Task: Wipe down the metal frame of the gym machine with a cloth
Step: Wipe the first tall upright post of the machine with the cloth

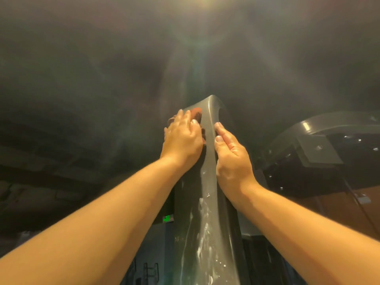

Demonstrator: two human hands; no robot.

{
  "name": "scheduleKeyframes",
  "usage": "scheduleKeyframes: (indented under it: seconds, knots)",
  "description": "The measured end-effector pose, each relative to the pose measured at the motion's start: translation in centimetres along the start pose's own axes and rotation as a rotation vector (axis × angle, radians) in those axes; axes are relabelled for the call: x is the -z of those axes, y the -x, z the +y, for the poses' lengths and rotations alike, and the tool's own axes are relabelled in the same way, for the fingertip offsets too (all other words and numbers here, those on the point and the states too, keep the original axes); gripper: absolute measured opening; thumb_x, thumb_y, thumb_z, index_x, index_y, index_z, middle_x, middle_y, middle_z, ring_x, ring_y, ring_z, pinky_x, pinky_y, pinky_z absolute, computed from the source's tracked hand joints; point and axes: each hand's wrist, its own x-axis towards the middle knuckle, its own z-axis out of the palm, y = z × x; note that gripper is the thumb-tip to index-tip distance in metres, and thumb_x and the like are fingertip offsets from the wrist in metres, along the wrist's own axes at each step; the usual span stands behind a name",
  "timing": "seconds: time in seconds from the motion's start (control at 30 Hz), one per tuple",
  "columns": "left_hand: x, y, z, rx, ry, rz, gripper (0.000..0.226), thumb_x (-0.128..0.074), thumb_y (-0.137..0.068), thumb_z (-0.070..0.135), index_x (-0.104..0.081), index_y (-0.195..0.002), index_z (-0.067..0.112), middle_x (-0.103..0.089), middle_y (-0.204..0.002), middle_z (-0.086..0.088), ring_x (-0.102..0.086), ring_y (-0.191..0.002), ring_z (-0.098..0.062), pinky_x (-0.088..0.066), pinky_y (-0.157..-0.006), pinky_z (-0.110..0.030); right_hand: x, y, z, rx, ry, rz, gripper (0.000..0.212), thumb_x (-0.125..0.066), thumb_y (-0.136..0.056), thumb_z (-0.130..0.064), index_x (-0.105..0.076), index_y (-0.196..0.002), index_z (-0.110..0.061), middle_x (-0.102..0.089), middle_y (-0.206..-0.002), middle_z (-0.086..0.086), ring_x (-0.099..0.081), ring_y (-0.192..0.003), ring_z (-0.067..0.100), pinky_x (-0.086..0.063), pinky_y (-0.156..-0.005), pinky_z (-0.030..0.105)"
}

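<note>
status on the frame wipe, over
Left hand presses cloth on frame, near top. Right hand rests open on its right edge. White smears lower down; nothing blocking.

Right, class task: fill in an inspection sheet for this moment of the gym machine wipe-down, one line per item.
Surface: the grey metal frame rises overhead; white smears and specks show on its lower part.
Job's things: a reddish-brown cloth lies against the frame's left face near the top.
Clutter: nothing seen.
Grippers: the left hand presses the cloth on the frame; the right hand rests on the frame's right edge, holding nothing.
Cables: one dark cable runs down beside the neighbouring machine part at right.
Surroundings: dark ceiling, a light overhead, a green lit sign behind the frame.
</note>
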Motion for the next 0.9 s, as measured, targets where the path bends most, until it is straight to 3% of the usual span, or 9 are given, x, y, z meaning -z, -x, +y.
scheduleKeyframes:
  seconds: [0.07, 0.17, 0.23, 0.37, 0.43, 0.5, 0.7, 0.8, 0.9]
  knots:
    - [-0.4, 0.2, 1.2, -0.031, 0.005, 0.011, 0.052, -0.024, -0.113, 0.035, -0.023, -0.165, 0.029, -0.012, -0.174, 0.005, -0.003, -0.161, -0.013, -0.001, -0.131, -0.044, 0.0, -0.2, 0.0, 0.005, 0.006, 0.012, 0.044, -0.039, -0.111, -0.019, -0.042, -0.155, -0.021, -0.045, -0.157, -0.009, -0.042, -0.144, 0.007, -0.035, -0.12, 0.028]
    - [-0.4, 3.2, 0.7, -0.307, 0.074, -0.036, 0.046, -0.025, -0.107, 0.042, -0.028, -0.149, 0.06, -0.021, -0.17, 0.016, -0.01, -0.157, 0.001, -0.01, -0.131, -0.041, -0.2, -0.2, 0.2, 0.016, -0.038, -0.017, 0.043, -0.039, -0.111, -0.014, -0.045, -0.153, -0.018, -0.055, -0.15, -0.004, -0.052, -0.138, 0.011, -0.042, -0.116, 0.029]
    - [0.3, 4.6, -0.6, -0.354, 0.105, -0.112, 0.045, -0.027, -0.105, 0.047, -0.022, -0.142, 0.074, -0.017, -0.169, 0.026, -0.007, -0.155, 0.008, -0.013, -0.131, -0.043, -0.3, -0.1, 0.4, 0.008, -0.05, -0.045, 0.042, -0.038, -0.111, -0.014, -0.046, -0.152, -0.019, -0.059, -0.145, -0.002, -0.057, -0.133, 0.014, -0.048, -0.111, 0.034]
    - [0.7, 2.3, -1.9, -0.179, 0.023, -0.082, 0.059, -0.025, -0.107, 0.051, -0.015, -0.164, 0.039, -0.005, -0.173, 0.016, 0.001, -0.159, -0.003, -0.007, -0.131, -0.047, -0.1, -0.2, 0.2, 0.023, 0.023, -0.018, 0.044, -0.037, -0.112, -0.017, -0.042, -0.155, -0.02, -0.046, -0.156, -0.01, -0.043, -0.142, 0.005, -0.038, -0.101, 0.003]
    - [0.1, 1.0, -0.7, -0.024, 0.009, -0.024, 0.058, -0.024, -0.112, 0.045, -0.011, -0.167, 0.029, -0.002, -0.175, 0.009, 0.002, -0.161, -0.014, -0.004, -0.131, -0.048, -0.2, 0.0, 0.1, 0.025, 0.047, -0.03, 0.044, -0.036, -0.112, -0.018, -0.041, -0.156, -0.021, -0.043, -0.157, -0.011, -0.04, -0.142, 0.003, -0.035, -0.096, -0.002]
    - [-0.7, 0.9, 0.4, 0.04, -0.018, 0.014, 0.058, -0.022, -0.111, 0.045, -0.012, -0.166, 0.031, -0.003, -0.175, 0.009, 0.001, -0.161, -0.017, -0.003, -0.131, -0.046, -0.3, 0.0, 0.1, 0.029, 0.041, -0.023, 0.044, -0.037, -0.112, -0.017, -0.041, -0.155, -0.019, -0.044, -0.157, -0.01, -0.04, -0.143, 0.004, -0.034, -0.1, 0.001]
    - [-0.5, 3.9, -1.0, -0.301, 0.067, -0.057, 0.053, -0.021, -0.104, 0.05, -0.029, -0.157, 0.051, -0.017, -0.17, 0.021, -0.008, -0.156, 0.005, -0.011, -0.129, -0.032, -0.2, 0.1, 0.4, 0.024, 0.0, -0.039, 0.044, -0.037, -0.111, -0.015, -0.043, -0.155, -0.021, -0.051, -0.153, -0.005, -0.049, -0.14, 0.012, -0.043, -0.116, 0.033]
    - [-0.3, 0.8, -1.6, -0.114, 0.092, 0.006, 0.064, -0.021, -0.103, 0.053, -0.028, -0.163, 0.032, -0.022, -0.171, 0.008, -0.017, -0.158, -0.013, -0.02, -0.129, -0.047, 0.1, 0.1, 0.2, 0.009, 0.012, -0.001, 0.044, -0.037, -0.112, -0.017, -0.042, -0.155, -0.02, -0.046, -0.156, -0.008, -0.044, -0.143, 0.011, -0.037, -0.12, 0.034]
    - [-1.0, -0.7, 0.1, 0.079, 0.042, 0.088, 0.055, -0.025, -0.111, 0.04, -0.026, -0.164, 0.025, -0.02, -0.172, 0.003, -0.014, -0.159, -0.019, -0.012, -0.13, -0.044, 0.2, 0.2, 0.1, 0.014, 0.044, -0.004, 0.044, -0.036, -0.112, -0.018, -0.042, -0.155, -0.021, -0.046, -0.156, -0.008, -0.043, -0.144, 0.01, -0.037, -0.12, 0.031]
